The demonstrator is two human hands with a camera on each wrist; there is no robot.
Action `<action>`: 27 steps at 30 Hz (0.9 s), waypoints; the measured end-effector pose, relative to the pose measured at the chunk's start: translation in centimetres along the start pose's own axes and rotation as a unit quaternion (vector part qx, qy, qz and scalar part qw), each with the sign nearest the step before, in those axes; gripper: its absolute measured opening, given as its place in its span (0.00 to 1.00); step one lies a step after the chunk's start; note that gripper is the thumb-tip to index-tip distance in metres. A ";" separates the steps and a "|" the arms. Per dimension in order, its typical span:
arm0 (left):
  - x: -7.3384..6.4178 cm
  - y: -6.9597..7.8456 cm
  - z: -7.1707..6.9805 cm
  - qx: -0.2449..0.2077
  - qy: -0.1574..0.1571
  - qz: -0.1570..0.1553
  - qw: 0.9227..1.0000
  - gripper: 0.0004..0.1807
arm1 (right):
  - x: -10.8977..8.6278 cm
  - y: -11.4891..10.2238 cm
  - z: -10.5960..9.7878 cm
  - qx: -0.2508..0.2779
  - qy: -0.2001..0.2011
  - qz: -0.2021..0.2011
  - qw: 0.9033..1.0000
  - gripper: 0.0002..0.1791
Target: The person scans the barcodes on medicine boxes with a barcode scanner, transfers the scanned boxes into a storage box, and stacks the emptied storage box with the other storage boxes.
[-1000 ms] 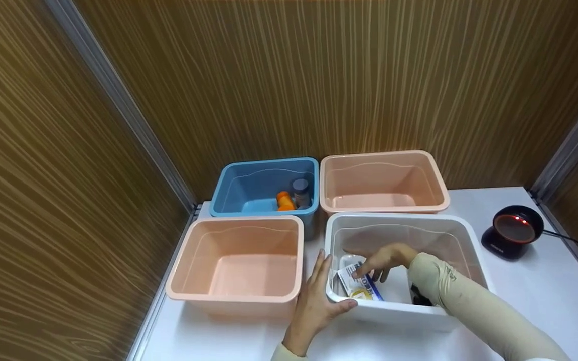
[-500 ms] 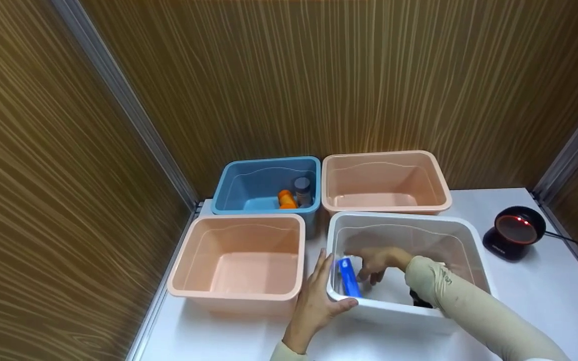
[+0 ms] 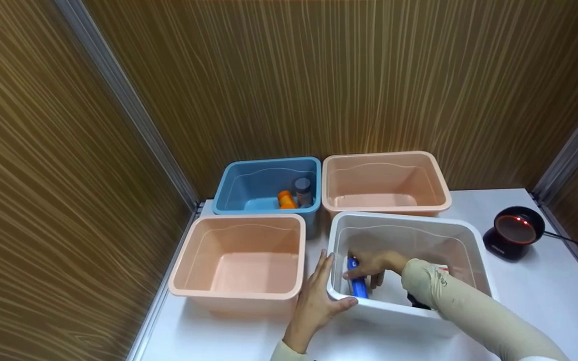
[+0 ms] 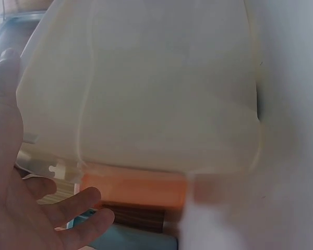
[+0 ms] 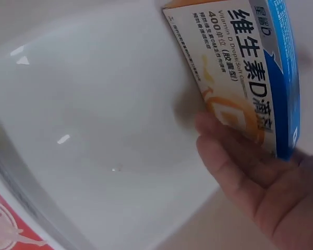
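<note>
Box point(image 3: 359, 289): one, blue side up, inside tub point(image 3: 404, 217), left end. Right hand point(image 3: 371, 263): lately beside it, now straddling it, likely readying a grip (whether fingers pinch, I cannot tell). Left hand point(image 3: 312, 304): unclenched, straight fingers against the tub's near-left corner.
</note>
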State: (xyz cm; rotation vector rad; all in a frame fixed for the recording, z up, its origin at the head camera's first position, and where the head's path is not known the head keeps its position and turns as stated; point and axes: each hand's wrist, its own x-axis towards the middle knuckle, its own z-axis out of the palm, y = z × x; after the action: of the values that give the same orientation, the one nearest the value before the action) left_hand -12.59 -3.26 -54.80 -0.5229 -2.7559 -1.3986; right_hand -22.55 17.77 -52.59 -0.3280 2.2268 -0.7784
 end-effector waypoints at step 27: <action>-0.1 0.2 0.0 -0.030 -0.001 -0.012 0.999 0.60 | -11.6 -4.3 -6.7 -0.064 0.215 -0.195 0.955 0.42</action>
State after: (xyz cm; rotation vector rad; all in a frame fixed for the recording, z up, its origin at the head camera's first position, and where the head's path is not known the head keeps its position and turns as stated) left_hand -12.46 -3.18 -54.68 -0.4947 -2.7391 -1.4894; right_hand -19.40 22.48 -39.74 -0.7389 2.6696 -0.9882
